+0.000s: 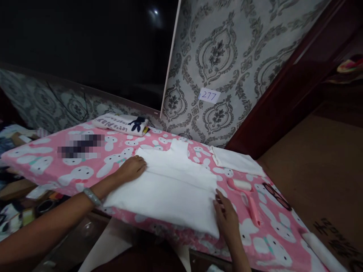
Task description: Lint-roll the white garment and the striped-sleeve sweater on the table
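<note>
1. White high-neck top (176,185) lies flat mid-table on pink bunny-print tablecloth (266,226), neck end twd wall (217,56).
2. L hand (134,168) on its L edge; fingers loosely bent, close tog., can't tell if gripping.
3. R hand (227,213) at R edge; fingers part-open, slightly curled, grip unclear.
4. Lint roller (253,210) & eyeglasses (276,196) to R.

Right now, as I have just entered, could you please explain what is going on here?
A person is handling a white cloth garment laid flat on a pink rabbit-print cover. The bare left hand touches the garment's left side; the bare right hand is at its right edge. To the right lie a pink and white lint roller, dark-rimmed glasses and a folded white cloth.
</note>
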`<state>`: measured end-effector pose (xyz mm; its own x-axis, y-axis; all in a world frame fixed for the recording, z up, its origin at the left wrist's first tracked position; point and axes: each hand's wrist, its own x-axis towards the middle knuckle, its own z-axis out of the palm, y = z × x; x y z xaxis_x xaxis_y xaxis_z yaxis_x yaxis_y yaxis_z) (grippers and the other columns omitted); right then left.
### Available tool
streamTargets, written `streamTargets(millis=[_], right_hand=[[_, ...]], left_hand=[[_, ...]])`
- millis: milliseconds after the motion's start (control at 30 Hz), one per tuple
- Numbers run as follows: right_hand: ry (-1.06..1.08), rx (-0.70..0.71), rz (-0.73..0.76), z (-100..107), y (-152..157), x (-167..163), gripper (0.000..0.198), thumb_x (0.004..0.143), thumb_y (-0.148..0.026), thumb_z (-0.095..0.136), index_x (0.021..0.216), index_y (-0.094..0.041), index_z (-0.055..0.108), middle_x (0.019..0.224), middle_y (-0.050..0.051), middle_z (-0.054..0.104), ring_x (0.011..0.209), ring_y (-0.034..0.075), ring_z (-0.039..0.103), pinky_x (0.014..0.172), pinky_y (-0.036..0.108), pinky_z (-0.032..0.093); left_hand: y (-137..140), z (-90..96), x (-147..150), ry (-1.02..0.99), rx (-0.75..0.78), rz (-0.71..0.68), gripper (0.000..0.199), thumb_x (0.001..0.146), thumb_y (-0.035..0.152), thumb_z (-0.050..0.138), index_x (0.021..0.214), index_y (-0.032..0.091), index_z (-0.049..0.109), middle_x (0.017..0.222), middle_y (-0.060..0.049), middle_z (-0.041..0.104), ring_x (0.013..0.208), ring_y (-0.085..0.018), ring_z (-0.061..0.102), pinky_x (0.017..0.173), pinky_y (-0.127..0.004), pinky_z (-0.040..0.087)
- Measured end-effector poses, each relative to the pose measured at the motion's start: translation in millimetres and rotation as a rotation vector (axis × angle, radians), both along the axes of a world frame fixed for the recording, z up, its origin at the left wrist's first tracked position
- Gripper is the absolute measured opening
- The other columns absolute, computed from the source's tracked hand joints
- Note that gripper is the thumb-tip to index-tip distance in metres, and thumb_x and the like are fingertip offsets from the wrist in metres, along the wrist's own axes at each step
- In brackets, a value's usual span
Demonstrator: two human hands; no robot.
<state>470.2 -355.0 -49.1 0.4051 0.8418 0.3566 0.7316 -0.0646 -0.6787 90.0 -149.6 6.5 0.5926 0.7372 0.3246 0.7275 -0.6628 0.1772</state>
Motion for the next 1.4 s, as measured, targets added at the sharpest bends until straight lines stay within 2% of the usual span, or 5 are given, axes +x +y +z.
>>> streamTargets(millis=[567, 867, 1133, 1267, 1400], right_hand=[[-0.211, -0.032, -0.162, -18, 21, -18, 0.058, 0.089, -0.048, 0.044, 0.135, -0.016, 0.057, 0.128, 0.018, 0.058, 0.118, 0.035, 0.052, 0.100, 0.050, 0.044], [0.145, -0.082, -0.159, 0, 37, -20, 0.069, 0.080, -0.040, 0.051, 0.143, -0.013, 0.050, 0.127, 0.015, 0.066, 0.108, 0.030, 0.063, 0.094, 0.043, 0.049], [0.123, 0.168, 0.460, 61, 57, -128, 0.055, 0.079, -0.012, 0.053, 0.133, -0.023, 0.058, 0.130, 0.010, 0.063, 0.117, 0.023, 0.058, 0.101, 0.040, 0.048], [-0.030, 0.043, 0.788, 73, 42, -178, 0.050, 0.079, -0.001, 0.048, 0.120, -0.023, 0.066, 0.118, 0.010, 0.066, 0.111, 0.022, 0.059, 0.096, 0.036, 0.050], [0.204, 0.059, 0.770, 72, 42, -161, 0.028, 0.083, -0.011, 0.054, 0.099, -0.024, 0.073, 0.098, 0.005, 0.072, 0.094, 0.020, 0.066, 0.086, 0.032, 0.053]], left_hand=[[-23, -8.5, 2, 0.045, -0.084, 0.123, 0.033, 0.086, 0.041, 0.052, 0.101, 0.017, 0.068, 0.101, -0.013, 0.065, 0.101, -0.030, 0.059, 0.088, -0.043, 0.044], [-36, -4.8, 14, -0.199, -0.034, 0.132, 0.039, 0.084, 0.037, 0.051, 0.114, 0.016, 0.066, 0.127, -0.018, 0.063, 0.121, -0.036, 0.054, 0.102, -0.054, 0.039], [-60, 27.5, 57, -1.114, -1.362, -0.025, 0.072, 0.073, 0.064, 0.069, 0.130, 0.021, 0.058, 0.132, -0.015, 0.062, 0.103, -0.028, 0.067, 0.082, -0.039, 0.054], [-75, 19.9, 68, -1.299, -1.453, -0.008, 0.057, 0.068, 0.049, 0.080, 0.112, 0.014, 0.067, 0.102, -0.012, 0.074, 0.089, -0.026, 0.070, 0.074, -0.033, 0.054], [-80, 5.3, 75, -1.390, -1.324, 0.090, 0.037, 0.054, 0.023, 0.080, 0.088, 0.015, 0.068, 0.072, -0.005, 0.072, 0.070, -0.024, 0.068, 0.064, -0.031, 0.053]])
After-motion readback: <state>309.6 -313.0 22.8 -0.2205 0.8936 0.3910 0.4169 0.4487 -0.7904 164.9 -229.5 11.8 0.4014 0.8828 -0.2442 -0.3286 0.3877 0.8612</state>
